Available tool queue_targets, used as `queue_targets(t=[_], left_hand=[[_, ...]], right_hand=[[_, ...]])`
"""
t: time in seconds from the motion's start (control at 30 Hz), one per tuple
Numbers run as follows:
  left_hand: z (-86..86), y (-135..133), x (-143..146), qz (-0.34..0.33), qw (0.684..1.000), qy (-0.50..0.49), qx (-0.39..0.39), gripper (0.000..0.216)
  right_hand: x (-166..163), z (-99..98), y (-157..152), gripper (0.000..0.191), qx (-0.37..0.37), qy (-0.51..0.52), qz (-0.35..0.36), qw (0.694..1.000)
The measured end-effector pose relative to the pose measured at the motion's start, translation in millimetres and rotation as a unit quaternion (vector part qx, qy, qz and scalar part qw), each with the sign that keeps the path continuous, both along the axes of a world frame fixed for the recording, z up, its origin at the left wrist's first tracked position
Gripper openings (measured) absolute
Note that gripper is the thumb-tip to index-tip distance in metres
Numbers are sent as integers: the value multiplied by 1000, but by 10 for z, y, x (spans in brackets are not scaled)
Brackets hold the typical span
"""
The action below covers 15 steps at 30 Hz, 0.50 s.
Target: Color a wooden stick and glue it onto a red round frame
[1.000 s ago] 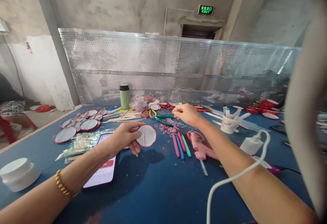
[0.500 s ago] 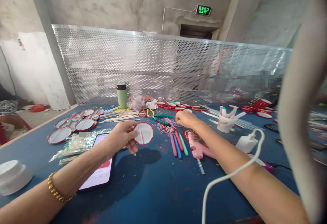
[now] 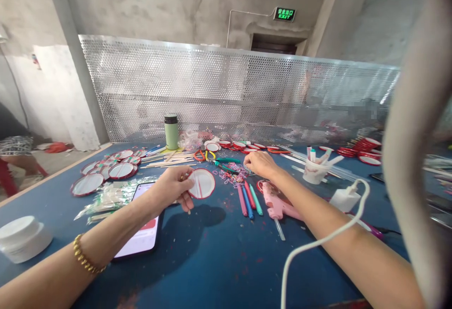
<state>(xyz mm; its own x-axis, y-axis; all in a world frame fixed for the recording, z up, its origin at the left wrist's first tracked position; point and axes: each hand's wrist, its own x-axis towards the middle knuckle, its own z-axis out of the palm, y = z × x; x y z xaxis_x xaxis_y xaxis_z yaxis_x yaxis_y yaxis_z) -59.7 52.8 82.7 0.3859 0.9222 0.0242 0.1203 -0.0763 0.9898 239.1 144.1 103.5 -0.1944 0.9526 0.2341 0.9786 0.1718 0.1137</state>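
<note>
My left hand (image 3: 175,186) is closed on the edge of a round white disc (image 3: 202,184) with a red rim, held above the blue table with a thin reddish line across its face. My right hand (image 3: 260,163) reaches to the edge of a pile of small pink and purple loops (image 3: 236,175). Its fingers are curled down and pinched together; whatever is between them is too small to make out. Green-handled pliers (image 3: 226,167) lie left of that hand. Several coloured pens (image 3: 250,199) lie in front of the pile, beside a pink glue gun (image 3: 277,203).
A phone (image 3: 141,241) lies under my left forearm, near plastic-wrapped sticks (image 3: 109,198) and red-rimmed discs (image 3: 122,170). A green bottle (image 3: 171,132) stands at the back. To the right are a paper cup (image 3: 314,172) of pens and a white cable (image 3: 318,243) crossing my right forearm.
The whole view has shifted slightly to the left, so things appear a little further right. My left hand keeps the disc; my right hand stays at the loops with its fingers slightly moved.
</note>
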Motion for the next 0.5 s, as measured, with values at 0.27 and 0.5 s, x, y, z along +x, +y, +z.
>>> queue_targets(t=[0.27, 0.5], left_hand=[[1, -42, 16, 4, 1000, 18, 11, 25], [5, -43, 20, 6, 1000, 21, 13, 27]], right_hand=[[118, 3, 8, 16, 21, 103, 3, 994], [156, -2, -1, 17, -20, 166, 7, 986]])
